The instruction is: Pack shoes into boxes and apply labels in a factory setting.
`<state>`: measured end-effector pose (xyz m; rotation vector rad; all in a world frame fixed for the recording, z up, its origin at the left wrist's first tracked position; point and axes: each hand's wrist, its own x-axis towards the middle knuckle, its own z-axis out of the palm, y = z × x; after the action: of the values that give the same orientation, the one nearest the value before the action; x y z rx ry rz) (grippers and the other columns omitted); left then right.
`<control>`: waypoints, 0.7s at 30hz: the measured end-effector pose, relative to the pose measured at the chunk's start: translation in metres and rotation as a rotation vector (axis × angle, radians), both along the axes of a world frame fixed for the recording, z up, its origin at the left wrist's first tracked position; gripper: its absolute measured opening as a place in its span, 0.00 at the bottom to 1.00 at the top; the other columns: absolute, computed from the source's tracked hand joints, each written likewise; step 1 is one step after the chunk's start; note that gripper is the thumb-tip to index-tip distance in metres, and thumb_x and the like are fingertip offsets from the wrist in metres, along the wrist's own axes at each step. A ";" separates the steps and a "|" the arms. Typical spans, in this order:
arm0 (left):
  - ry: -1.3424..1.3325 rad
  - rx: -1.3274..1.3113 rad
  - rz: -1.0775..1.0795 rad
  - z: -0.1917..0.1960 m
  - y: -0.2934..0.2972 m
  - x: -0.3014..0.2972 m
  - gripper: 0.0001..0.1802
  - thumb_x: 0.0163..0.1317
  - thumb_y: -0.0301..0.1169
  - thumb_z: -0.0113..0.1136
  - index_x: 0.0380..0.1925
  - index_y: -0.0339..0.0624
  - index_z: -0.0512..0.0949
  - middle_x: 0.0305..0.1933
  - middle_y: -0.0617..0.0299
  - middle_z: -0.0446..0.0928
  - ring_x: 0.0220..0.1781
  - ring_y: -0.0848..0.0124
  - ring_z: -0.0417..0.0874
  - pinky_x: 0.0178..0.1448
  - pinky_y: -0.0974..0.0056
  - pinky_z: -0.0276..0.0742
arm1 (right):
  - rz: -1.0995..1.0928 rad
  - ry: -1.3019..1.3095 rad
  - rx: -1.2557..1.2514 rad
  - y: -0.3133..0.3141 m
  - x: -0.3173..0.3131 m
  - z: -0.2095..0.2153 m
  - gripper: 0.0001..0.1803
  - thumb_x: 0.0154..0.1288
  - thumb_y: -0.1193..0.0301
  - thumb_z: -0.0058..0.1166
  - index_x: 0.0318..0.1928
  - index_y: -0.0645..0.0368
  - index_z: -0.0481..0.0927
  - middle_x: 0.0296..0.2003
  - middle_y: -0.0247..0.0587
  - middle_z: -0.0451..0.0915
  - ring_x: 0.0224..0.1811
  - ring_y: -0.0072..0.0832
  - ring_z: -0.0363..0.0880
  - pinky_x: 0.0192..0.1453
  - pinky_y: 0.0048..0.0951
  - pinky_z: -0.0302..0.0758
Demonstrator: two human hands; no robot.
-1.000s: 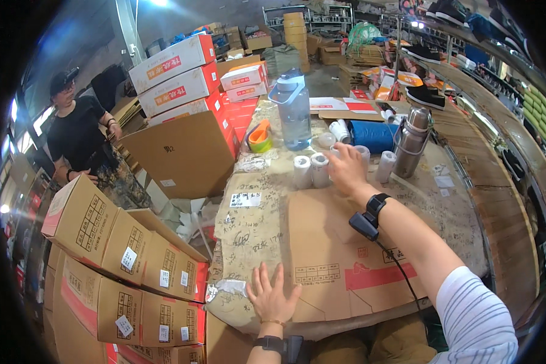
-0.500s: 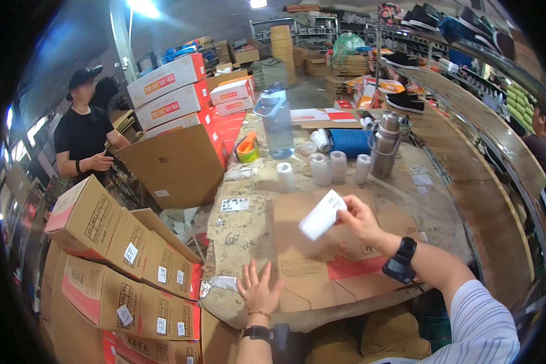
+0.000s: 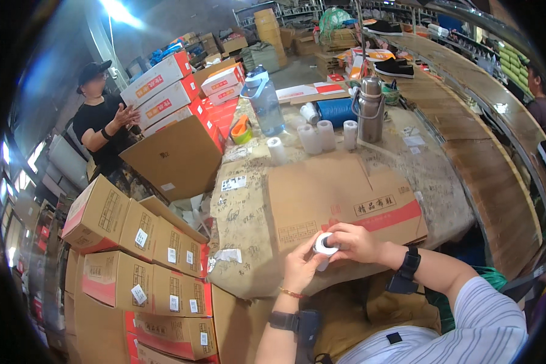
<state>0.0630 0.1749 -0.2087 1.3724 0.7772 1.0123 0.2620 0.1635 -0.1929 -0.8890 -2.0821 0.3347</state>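
Note:
Both my hands meet at the near edge of the flat brown carton, around a roll of white labels. The roll's round end with its dark core hole faces up. My left hand grips the roll's left side, thumb toward the front. My right hand holds the other side, its fingers curled at the core opening and partly hiding it. Beyond the hands lies the flattened carton with a red band on the work table. Several more white rolls, one of them a single roll, stand farther back.
Beyond the carton are a steel flask, a large water bottle and an orange tape roll. Labelled cartons are stacked at left. A person stands behind an open box. Wooden shelving runs along the right.
My right hand has brought the label roll down toward me from above the carton. My left hand has left the tabletop and now grips the roll too. The person at left has raised their hands.

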 end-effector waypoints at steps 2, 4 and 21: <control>0.022 0.008 0.039 -0.019 0.000 -0.007 0.22 0.56 0.23 0.65 0.53 0.36 0.77 0.51 0.56 0.79 0.50 0.72 0.79 0.54 0.67 0.75 | 0.090 0.015 -0.080 0.000 -0.001 -0.002 0.19 0.49 0.63 0.67 0.40 0.57 0.77 0.41 0.45 0.77 0.39 0.43 0.78 0.40 0.35 0.77; 0.042 0.015 0.078 -0.020 -0.001 -0.008 0.19 0.56 0.23 0.65 0.50 0.36 0.79 0.50 0.56 0.80 0.49 0.71 0.80 0.53 0.67 0.76 | 0.083 0.002 -0.063 0.000 0.001 -0.005 0.19 0.49 0.62 0.67 0.39 0.57 0.76 0.39 0.45 0.77 0.38 0.43 0.78 0.40 0.35 0.77; 0.280 0.615 0.711 0.010 -0.022 0.015 0.06 0.49 0.22 0.69 0.28 0.36 0.82 0.30 0.54 0.82 0.32 0.65 0.83 0.39 0.65 0.78 | -0.113 0.130 -0.092 -0.009 -0.025 -0.006 0.22 0.48 0.58 0.68 0.25 0.61 0.73 0.22 0.45 0.72 0.22 0.39 0.72 0.26 0.34 0.70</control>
<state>0.0785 0.1525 -0.1986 1.8334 1.2818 1.7345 0.2372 0.1543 -0.1985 -1.0088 -1.9012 0.4195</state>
